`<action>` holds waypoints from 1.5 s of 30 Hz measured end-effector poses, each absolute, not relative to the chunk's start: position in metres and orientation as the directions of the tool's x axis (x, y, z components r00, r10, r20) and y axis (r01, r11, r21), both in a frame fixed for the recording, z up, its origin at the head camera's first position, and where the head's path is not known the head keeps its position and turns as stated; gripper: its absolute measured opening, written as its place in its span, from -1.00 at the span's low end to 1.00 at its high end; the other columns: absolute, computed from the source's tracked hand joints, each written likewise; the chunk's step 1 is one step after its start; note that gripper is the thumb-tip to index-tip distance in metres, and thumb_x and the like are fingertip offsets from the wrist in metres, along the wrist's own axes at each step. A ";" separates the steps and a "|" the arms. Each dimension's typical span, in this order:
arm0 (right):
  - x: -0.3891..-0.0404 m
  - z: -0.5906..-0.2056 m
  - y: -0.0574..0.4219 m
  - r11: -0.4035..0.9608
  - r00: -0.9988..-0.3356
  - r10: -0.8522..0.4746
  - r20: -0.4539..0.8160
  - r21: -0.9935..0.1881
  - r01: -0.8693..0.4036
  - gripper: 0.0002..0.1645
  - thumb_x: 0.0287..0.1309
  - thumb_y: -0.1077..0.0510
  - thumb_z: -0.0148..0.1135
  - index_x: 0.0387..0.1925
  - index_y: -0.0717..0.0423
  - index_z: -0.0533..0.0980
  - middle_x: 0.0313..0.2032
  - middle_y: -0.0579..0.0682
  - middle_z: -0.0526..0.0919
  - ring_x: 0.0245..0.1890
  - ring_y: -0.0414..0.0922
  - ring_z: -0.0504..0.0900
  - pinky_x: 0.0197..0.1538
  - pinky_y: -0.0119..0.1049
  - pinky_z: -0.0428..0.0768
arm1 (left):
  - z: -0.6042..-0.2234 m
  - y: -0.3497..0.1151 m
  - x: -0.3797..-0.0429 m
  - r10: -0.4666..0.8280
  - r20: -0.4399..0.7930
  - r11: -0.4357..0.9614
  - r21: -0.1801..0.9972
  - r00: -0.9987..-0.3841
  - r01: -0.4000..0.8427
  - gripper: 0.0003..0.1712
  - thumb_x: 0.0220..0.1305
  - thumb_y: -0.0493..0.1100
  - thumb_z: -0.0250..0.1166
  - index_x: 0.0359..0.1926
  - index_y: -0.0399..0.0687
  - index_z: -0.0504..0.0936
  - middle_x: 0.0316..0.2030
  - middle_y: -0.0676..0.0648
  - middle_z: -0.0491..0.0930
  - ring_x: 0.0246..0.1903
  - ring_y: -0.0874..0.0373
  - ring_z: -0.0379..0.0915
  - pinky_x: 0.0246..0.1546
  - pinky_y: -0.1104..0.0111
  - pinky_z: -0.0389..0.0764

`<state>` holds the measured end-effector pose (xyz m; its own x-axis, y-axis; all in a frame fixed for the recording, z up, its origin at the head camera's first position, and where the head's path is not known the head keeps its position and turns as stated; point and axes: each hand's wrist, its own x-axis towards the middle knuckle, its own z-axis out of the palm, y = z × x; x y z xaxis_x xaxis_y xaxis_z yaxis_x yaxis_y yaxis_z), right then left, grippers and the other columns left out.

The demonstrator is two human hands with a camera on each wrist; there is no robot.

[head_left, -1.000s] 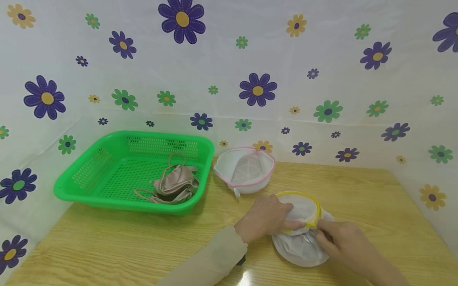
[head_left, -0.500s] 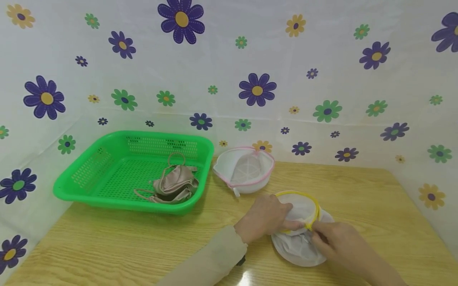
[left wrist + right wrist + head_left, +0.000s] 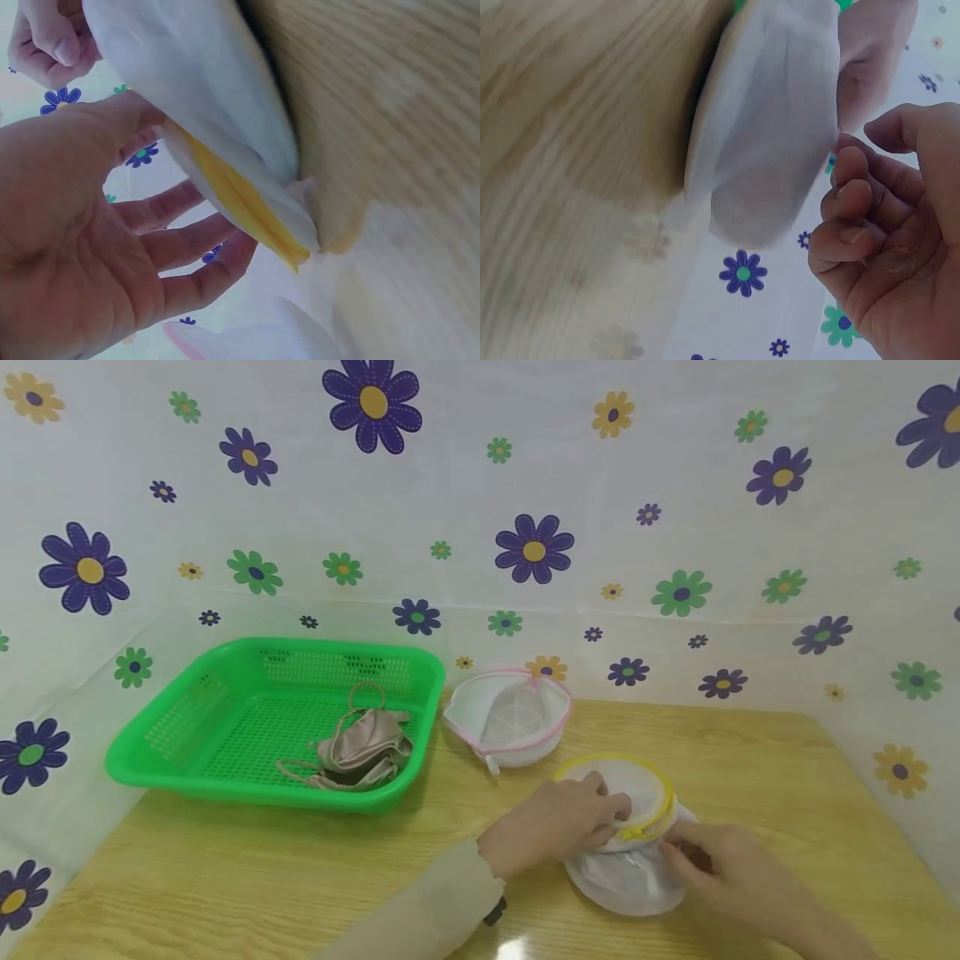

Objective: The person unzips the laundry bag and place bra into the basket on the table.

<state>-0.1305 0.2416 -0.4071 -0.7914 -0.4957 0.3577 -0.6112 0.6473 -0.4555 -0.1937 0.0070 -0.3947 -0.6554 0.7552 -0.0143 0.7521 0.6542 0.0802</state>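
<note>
A round white mesh laundry bag (image 3: 626, 887) with a yellow zip (image 3: 670, 793) around its top stands on the table at front right. Over its left side is my left hand (image 3: 562, 820), fingers resting on the lid. The left wrist view has those fingers (image 3: 193, 251) spread loosely at the yellow-edged rim. At the bag's right side is my right hand (image 3: 723, 860), fingers bent and fingertips right at the mesh. Thumb and index finger (image 3: 889, 176) stand apart in the right wrist view. The yellow zip pull (image 3: 632, 833) shows between the hands.
A green perforated basket (image 3: 187, 781) stands at left, holding a beige satin bra (image 3: 367, 743). Behind my left hand sits a second white mesh bag (image 3: 468, 710), its pink zip (image 3: 525, 745) undone. A flower-print sheet (image 3: 450, 485) closes off the table's (image 3: 300, 877) back and sides.
The right hand has let go of the zip pull and moved slightly right. My left hand has shifted, its thumb no longer laid along the zip. The bag's lid has risen a little.
</note>
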 end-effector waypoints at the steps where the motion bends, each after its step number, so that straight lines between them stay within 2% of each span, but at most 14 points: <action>1: -0.131 -0.406 0.243 0.652 -0.796 -0.484 0.365 -0.456 -0.606 -0.78 0.23 0.33 0.32 -0.29 -0.10 0.64 -0.58 -0.49 0.38 -0.58 -0.55 0.26 -0.57 -0.53 0.38 | -0.394 0.006 -0.193 0.761 -0.007 0.647 0.095 -0.649 0.757 -0.77 0.54 -0.03 0.14 0.13 0.25 0.57 0.05 0.00 0.61 -0.21 0.19 0.58 -0.36 0.44 0.55; 7: -0.131 -0.403 0.259 0.696 -0.807 -0.437 0.398 -0.419 -0.583 -0.70 0.17 0.38 0.34 -0.37 -0.14 0.61 -0.56 -0.47 0.44 -0.56 -0.54 0.28 -0.53 -0.52 0.36 | -0.388 0.002 -0.196 0.777 0.038 0.625 0.076 -0.629 0.777 -0.84 0.45 -0.11 0.27 -0.03 0.26 0.64 0.10 0.04 0.61 -0.07 0.15 0.59 -0.21 0.39 0.55; 9: -0.130 -0.401 0.262 0.713 -0.826 -0.423 0.374 -0.425 -0.557 -0.70 0.18 0.36 0.34 -0.39 -0.16 0.60 -0.56 -0.48 0.46 -0.56 -0.53 0.29 -0.53 -0.50 0.36 | -0.387 0.001 -0.198 0.787 0.065 0.611 0.058 -0.614 0.790 -0.81 0.38 -0.16 0.34 -0.07 0.25 0.68 0.13 0.04 0.61 -0.01 0.14 0.59 -0.16 0.40 0.59; 13: -0.128 -0.400 0.268 0.721 -0.832 -0.417 0.367 -0.425 -0.548 -0.69 0.16 0.37 0.34 -0.41 -0.16 0.59 -0.57 -0.49 0.44 -0.56 -0.53 0.29 -0.53 -0.50 0.34 | -0.381 -0.001 -0.199 0.798 0.072 0.595 0.060 -0.598 0.801 -0.73 0.34 -0.28 0.32 -0.06 0.22 0.73 0.18 0.01 0.60 0.07 0.10 0.59 -0.01 0.34 0.63; 18: -0.127 -0.405 0.272 0.689 -0.783 -0.444 0.436 -0.393 -0.609 -0.63 0.06 0.43 0.37 -0.42 -0.16 0.58 -0.57 -0.53 0.39 -0.57 -0.56 0.28 -0.54 -0.61 0.30 | -0.367 -0.005 -0.191 0.832 0.017 0.550 0.112 -0.555 0.828 -0.67 0.35 -0.23 0.23 0.00 0.27 0.74 0.22 0.05 0.58 0.11 0.14 0.56 0.05 0.38 0.59; 22: -0.125 -0.409 0.274 0.684 -0.771 -0.443 0.457 -0.384 -0.621 -0.60 0.03 0.44 0.38 -0.44 -0.19 0.57 -0.57 -0.54 0.38 -0.57 -0.57 0.28 -0.53 -0.66 0.27 | -0.356 -0.015 -0.180 0.875 -0.094 0.484 0.226 -0.476 0.845 -0.62 0.24 -0.10 0.34 0.09 0.32 0.70 0.29 0.02 0.50 0.19 0.16 0.47 0.13 0.45 0.51; 24: -0.125 -0.410 0.275 0.685 -0.773 -0.439 0.459 -0.387 -0.618 -0.60 0.02 0.44 0.38 -0.44 -0.19 0.57 -0.57 -0.54 0.39 -0.56 -0.57 0.28 -0.54 -0.66 0.27 | -0.353 -0.019 -0.176 0.875 -0.144 0.485 0.248 -0.463 0.839 -0.56 0.21 0.02 0.41 0.14 0.35 0.67 0.34 -0.01 0.44 0.27 0.12 0.39 0.19 0.40 0.50; 28: -0.124 -0.411 0.276 0.686 -0.775 -0.436 0.457 -0.388 -0.615 -0.59 0.03 0.44 0.38 -0.44 -0.20 0.56 -0.56 -0.54 0.39 -0.56 -0.57 0.28 -0.53 -0.65 0.27 | -0.357 -0.025 -0.171 0.838 -0.193 0.545 0.262 -0.510 0.796 -0.31 0.07 0.26 0.54 0.25 0.38 0.60 0.39 -0.02 0.34 0.33 0.09 0.31 0.21 0.33 0.51; 31: -0.125 -0.412 0.277 0.695 -0.775 -0.434 0.459 -0.377 -0.612 -0.59 0.02 0.43 0.38 -0.44 -0.21 0.56 -0.56 -0.54 0.39 -0.55 -0.57 0.28 -0.53 -0.65 0.27 | -0.366 -0.026 -0.172 0.809 -0.183 0.588 0.295 -0.559 0.753 -0.07 -0.12 0.32 0.63 0.33 0.36 0.53 0.39 -0.02 0.32 0.32 0.08 0.31 0.20 0.30 0.54; 33: -0.125 -0.413 0.276 0.707 -0.781 -0.429 0.454 -0.370 -0.603 -0.61 0.03 0.42 0.38 -0.43 -0.20 0.58 -0.56 -0.53 0.40 -0.54 -0.57 0.28 -0.53 -0.63 0.29 | -0.373 -0.026 -0.173 0.794 -0.168 0.605 0.325 -0.585 0.727 0.02 -0.16 0.35 0.63 0.38 0.31 0.49 0.37 -0.04 0.32 0.29 0.09 0.32 0.19 0.32 0.54; 36: -0.126 -0.412 0.277 0.733 -0.803 -0.401 0.441 -0.372 -0.570 -0.66 0.06 0.41 0.37 -0.40 -0.16 0.61 -0.56 -0.50 0.45 -0.55 -0.56 0.29 -0.55 -0.57 0.32 | -0.382 -0.024 -0.178 0.769 -0.109 0.623 0.349 -0.630 0.700 -0.03 0.00 0.39 0.52 0.40 0.18 0.48 0.29 -0.10 0.38 0.20 0.14 0.34 0.16 0.39 0.54; 41: -0.127 -0.410 0.276 0.746 -0.792 -0.363 0.491 -0.356 -0.563 -0.69 0.04 0.44 0.38 -0.37 -0.07 0.64 -0.55 -0.47 0.48 -0.54 -0.55 0.30 -0.54 -0.60 0.31 | -0.395 -0.016 -0.184 0.701 -0.035 0.665 0.393 -0.712 0.635 -0.24 0.37 0.40 0.18 0.35 0.00 0.53 0.14 -0.15 0.46 0.00 0.17 0.37 -0.01 0.42 0.54; 45: -0.128 -0.410 0.271 0.726 -0.742 -0.362 0.564 -0.329 -0.604 -0.63 -0.05 0.47 0.42 -0.30 -0.04 0.66 -0.50 -0.43 0.54 -0.51 -0.54 0.36 -0.51 -0.66 0.31 | -0.401 -0.012 -0.185 0.697 0.045 0.661 0.346 -0.715 0.666 -0.43 0.58 0.23 -0.02 0.19 -0.05 0.64 0.01 -0.15 0.55 0.00 0.12 0.41 -0.05 0.41 0.56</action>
